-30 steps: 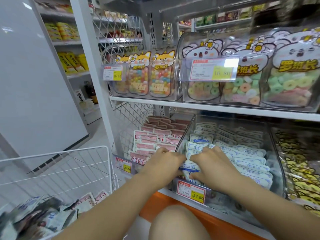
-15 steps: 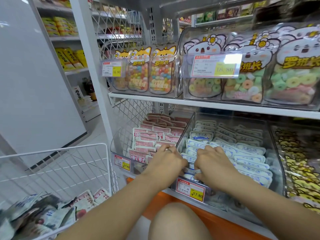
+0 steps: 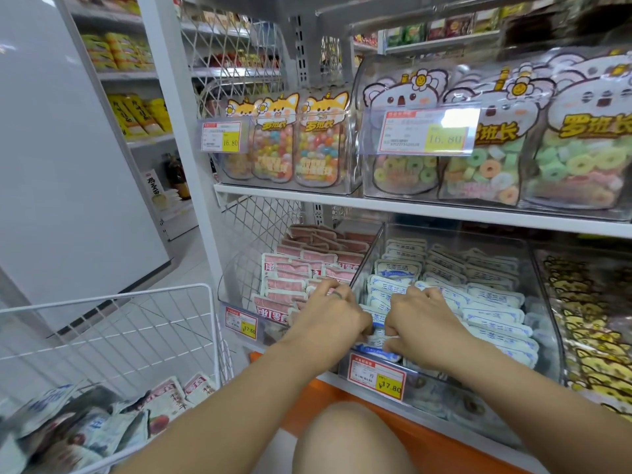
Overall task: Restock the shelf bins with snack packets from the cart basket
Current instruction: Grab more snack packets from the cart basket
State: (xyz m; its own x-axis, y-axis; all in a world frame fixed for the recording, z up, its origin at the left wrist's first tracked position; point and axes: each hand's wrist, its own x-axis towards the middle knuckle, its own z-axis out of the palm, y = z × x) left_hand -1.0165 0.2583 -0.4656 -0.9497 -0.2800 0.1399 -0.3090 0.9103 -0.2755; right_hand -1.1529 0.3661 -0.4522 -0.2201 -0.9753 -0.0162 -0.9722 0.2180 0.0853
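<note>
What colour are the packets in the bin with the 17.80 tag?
White packets with blue print; head view.

The middle bin's packets (image 3: pixel 492 302) are white with blue print, the left bin's packets (image 3: pixel 290 285) pink and white. The price tag (image 3: pixel 376 376) is white, red-topped, with a yellow patch; the cart basket (image 3: pixel 136 294) is white wire

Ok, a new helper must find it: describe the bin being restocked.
Look below the white shelf of candy bags. In the middle sits a clear bin where the left hand and right hand grip blue-and-white packets. No neighbour has those: pink packets lie to its left, yellow packets to its right.
</note>
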